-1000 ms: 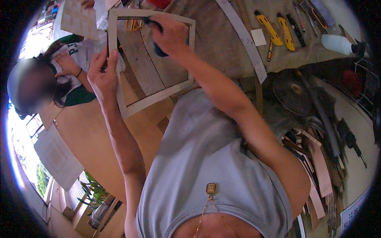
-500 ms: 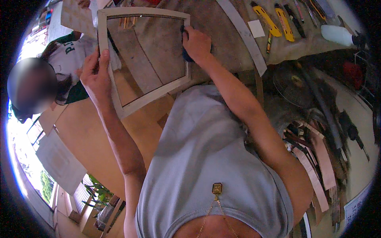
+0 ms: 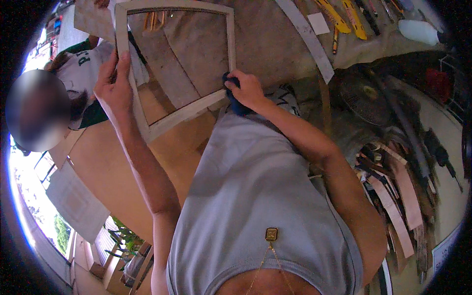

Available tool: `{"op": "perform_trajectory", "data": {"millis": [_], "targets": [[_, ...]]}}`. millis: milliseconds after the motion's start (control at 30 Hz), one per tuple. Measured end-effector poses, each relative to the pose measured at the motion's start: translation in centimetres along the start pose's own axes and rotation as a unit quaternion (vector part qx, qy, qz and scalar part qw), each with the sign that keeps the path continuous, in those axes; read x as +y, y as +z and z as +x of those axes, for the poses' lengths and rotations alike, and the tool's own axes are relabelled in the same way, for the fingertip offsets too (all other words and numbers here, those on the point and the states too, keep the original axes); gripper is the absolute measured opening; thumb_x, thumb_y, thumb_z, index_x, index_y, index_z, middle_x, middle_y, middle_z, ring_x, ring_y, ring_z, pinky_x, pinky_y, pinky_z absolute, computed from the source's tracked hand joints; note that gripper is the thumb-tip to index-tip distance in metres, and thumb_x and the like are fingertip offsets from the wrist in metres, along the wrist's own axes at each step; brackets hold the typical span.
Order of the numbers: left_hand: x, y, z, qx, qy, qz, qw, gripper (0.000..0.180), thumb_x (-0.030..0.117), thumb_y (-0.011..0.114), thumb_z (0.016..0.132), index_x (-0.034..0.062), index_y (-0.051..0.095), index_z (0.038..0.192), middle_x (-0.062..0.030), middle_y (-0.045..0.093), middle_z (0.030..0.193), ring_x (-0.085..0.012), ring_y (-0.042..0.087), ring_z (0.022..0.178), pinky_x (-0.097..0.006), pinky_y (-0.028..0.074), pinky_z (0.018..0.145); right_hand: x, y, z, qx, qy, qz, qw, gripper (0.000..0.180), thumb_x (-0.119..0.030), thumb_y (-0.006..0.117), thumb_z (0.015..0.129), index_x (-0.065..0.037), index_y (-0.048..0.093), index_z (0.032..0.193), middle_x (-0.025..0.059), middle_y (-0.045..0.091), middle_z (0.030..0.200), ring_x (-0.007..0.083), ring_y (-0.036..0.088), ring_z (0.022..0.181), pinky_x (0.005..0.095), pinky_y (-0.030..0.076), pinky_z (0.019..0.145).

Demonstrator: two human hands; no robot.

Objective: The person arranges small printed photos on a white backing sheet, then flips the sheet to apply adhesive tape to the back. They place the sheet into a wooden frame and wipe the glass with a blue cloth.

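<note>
Frame: the pale square wooden frame [image 3: 183,105] was held up in front of the person, above the bench [image 3: 275,39], open in the middle, tilted so its lower rail ran from lower left up to the right.
Left hand: the left hand [image 3: 114,83] was clamped around the frame's left rail, thumb on the near face.
Right hand: the right hand [image 3: 246,91] was closed on a dark blue pad [image 3: 235,101], pressed to the frame's lower right corner.
Key relation: the lower rail ran down and to the left from the right hand; the right hand was nearer to it.
Nearby: a person in a white shirt [image 3: 73,73] sat beyond the frame; yellow-handled tools [image 3: 344,14] lay on the bench.
</note>
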State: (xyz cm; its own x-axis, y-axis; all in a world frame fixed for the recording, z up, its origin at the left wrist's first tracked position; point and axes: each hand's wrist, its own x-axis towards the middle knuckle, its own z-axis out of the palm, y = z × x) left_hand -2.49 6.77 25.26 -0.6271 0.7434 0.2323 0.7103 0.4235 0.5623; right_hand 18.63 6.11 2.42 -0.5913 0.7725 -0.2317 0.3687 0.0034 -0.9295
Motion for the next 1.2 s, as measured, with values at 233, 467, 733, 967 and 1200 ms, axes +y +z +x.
{"op": "perform_trajectory", "data": {"millis": [233, 467, 733, 967, 1200], "targets": [[0.7, 0.2, -0.1, 0.004, -0.034, 0.017, 0.999, 0.036, 0.022, 0.071, 0.084, 0.0008, 0.066, 0.113, -0.0060, 0.067, 0.091, -0.0097, 0.059, 0.085, -0.023, 0.046, 0.078, -10.1, 2.1, -0.6, 0.007, -0.122, 0.160, 0.980, 0.025, -0.021, 0.067, 0.082, -0.005, 0.061, 0.099, 0.0153, 0.067, 0.091, 0.0330, 0.065, 0.081, 0.0403, 0.051, 0.069], [-1.2, -0.5, 0.9, -0.029, 0.005, 0.096, 0.995, 0.037, 0.025, 0.070, 0.085, 0.0008, 0.066, 0.113, -0.0072, 0.068, 0.092, -0.0114, 0.060, 0.080, -0.025, 0.048, 0.073, -13.8, 3.5, 1.1, 0.127, -0.228, 0.171, 0.950, 0.026, -0.021, 0.066, 0.082, -0.005, 0.062, 0.102, 0.0150, 0.067, 0.088, 0.0322, 0.066, 0.078, 0.0386, 0.052, 0.068], [-0.3, -0.4, 0.0, -0.015, -0.010, 0.047, 0.999, 0.035, 0.025, 0.067, 0.087, 0.0003, 0.066, 0.112, -0.0070, 0.068, 0.093, -0.0109, 0.059, 0.079, -0.024, 0.047, 0.070, -7.1, 0.3, 7.4, 0.233, -0.020, 0.147, 0.961, 0.025, -0.025, 0.061, 0.085, -0.005, 0.063, 0.100, 0.0179, 0.067, 0.093, 0.0376, 0.064, 0.083, 0.0461, 0.051, 0.072], [0.5, 0.2, 0.3, -0.021, 0.021, 0.006, 1.000, 0.030, 0.016, 0.069, 0.086, -0.0038, 0.067, 0.108, -0.0015, 0.063, 0.088, -0.0068, 0.052, 0.076, -0.021, 0.042, 0.069, -15.0, 2.0, 6.2, 0.241, -0.264, 0.188, 0.915, 0.022, -0.017, 0.067, 0.081, -0.005, 0.066, 0.099, 0.0140, 0.068, 0.092, 0.0294, 0.066, 0.078, 0.0376, 0.052, 0.068], [0.4, 0.3, -0.3, -0.001, -0.010, -0.025, 1.000, 0.029, 0.015, 0.070, 0.085, -0.0022, 0.067, 0.108, -0.0002, 0.060, 0.084, -0.0061, 0.052, 0.075, -0.022, 0.042, 0.067, -5.9, 0.3, 10.6, 0.291, -0.024, 0.146, 0.945, 0.025, -0.019, 0.061, 0.085, -0.003, 0.065, 0.102, 0.0163, 0.067, 0.091, 0.0314, 0.065, 0.079, 0.0389, 0.051, 0.072]]}}
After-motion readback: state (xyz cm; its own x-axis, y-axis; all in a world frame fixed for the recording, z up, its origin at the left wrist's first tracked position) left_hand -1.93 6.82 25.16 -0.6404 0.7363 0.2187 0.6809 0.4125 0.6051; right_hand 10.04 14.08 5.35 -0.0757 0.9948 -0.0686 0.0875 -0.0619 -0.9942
